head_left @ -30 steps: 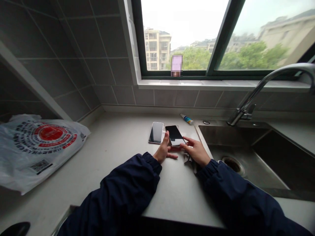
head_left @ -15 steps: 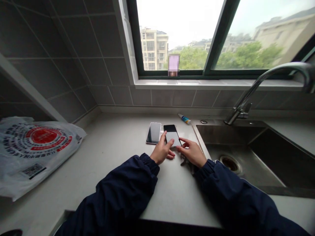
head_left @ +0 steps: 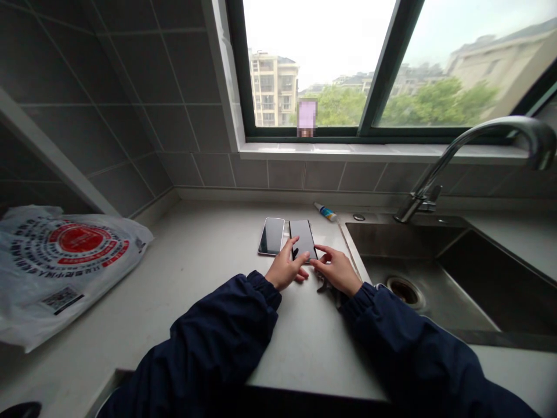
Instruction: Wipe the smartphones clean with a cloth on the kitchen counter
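A dark smartphone (head_left: 303, 233) is held by its lower part between my two hands, its grey, reflecting face turned up. My left hand (head_left: 285, 268) grips its left side, the thumb lying across the lower face. At the lower right edge, the fingertips of my right hand (head_left: 338, 269) pinch the phone. Just left of it, a second phone (head_left: 272, 237) with a pale frame and dark face lies flat on the counter. Some small dark thing (head_left: 322, 285) shows beneath my right hand; most of it is hidden.
A blue-and-white tube (head_left: 325, 212) lies behind the phones. On the right are a steel sink (head_left: 365, 241) and a curved faucet (head_left: 435, 159). A white plastic bag (head_left: 26, 307) with red print rests at the left of the pale counter (head_left: 209, 244). The window (head_left: 331, 58) is ahead.
The held phone has tilted slightly, and the dark reflection across its upper face has given way to grey. Both hands keep their hold with barely any shift.
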The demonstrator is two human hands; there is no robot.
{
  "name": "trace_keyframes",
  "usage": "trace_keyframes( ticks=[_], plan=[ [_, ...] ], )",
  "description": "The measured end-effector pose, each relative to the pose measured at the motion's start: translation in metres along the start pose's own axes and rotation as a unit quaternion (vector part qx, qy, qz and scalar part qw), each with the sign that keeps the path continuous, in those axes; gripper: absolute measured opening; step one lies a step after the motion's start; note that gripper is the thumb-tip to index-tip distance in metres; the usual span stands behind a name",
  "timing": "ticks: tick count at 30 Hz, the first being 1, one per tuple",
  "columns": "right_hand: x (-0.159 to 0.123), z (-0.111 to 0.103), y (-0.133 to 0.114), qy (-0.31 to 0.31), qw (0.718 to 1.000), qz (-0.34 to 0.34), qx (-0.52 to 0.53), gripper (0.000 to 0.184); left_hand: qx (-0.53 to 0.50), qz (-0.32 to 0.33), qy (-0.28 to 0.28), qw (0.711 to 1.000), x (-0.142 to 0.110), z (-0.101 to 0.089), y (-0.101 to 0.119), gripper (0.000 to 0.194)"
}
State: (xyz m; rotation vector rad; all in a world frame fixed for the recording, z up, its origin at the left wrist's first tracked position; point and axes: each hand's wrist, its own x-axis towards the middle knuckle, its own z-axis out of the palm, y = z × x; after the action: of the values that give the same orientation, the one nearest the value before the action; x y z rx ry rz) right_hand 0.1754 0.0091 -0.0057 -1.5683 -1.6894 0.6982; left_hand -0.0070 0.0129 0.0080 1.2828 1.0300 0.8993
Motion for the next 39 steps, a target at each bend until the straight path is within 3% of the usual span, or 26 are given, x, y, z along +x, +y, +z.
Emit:
trace_keyframes(
  ticks=[6, 12, 17, 21, 26, 29, 33, 39],
  plan=[
    [-0.001, -0.001, 0.0, 0.001, 0.999, 0.007, 0.04, 0.056, -0.002, -0.001, -0.003, 1.0, -0.001, 0.0, 0.001, 0.086],
    [-0.003, -0.002, -0.002, 0.03, 0.991, 0.012, 0.133, 0.051, 0.061, 0.113, 0.034, 0.991, -0.003, 0.002, -0.001, 0.06],
    [-0.002, -0.001, -0.001, 0.057, 0.966, 0.03, 0.25, 0.048, 0.111, 0.15, -0.024, 0.982, -0.005, 0.003, 0.001, 0.042],
    [-0.004, -0.002, -0.003, 0.057, 0.939, 0.059, 0.334, 0.049, 0.167, 0.165, -0.059, 0.97, -0.006, 0.003, -0.002, 0.046],
    [-0.006, -0.006, -0.012, 0.042, 0.909, 0.074, 0.408, 0.053, 0.165, 0.153, -0.018, 0.974, 0.0, 0.001, -0.011, 0.045],
    [-0.007, -0.007, -0.015, 0.029, 0.9, 0.068, 0.429, 0.055, 0.167, 0.16, -0.01, 0.973, 0.002, 0.001, -0.013, 0.032],
    [-0.006, -0.005, -0.012, 0.022, 0.899, 0.058, 0.433, 0.053, 0.192, 0.185, 0.002, 0.964, -0.001, 0.001, -0.007, 0.019],
    [-0.005, -0.003, -0.008, -0.008, 0.906, 0.057, 0.419, 0.052, 0.181, 0.251, 0.098, 0.946, -0.004, -0.001, 0.003, 0.015]
  ],
)
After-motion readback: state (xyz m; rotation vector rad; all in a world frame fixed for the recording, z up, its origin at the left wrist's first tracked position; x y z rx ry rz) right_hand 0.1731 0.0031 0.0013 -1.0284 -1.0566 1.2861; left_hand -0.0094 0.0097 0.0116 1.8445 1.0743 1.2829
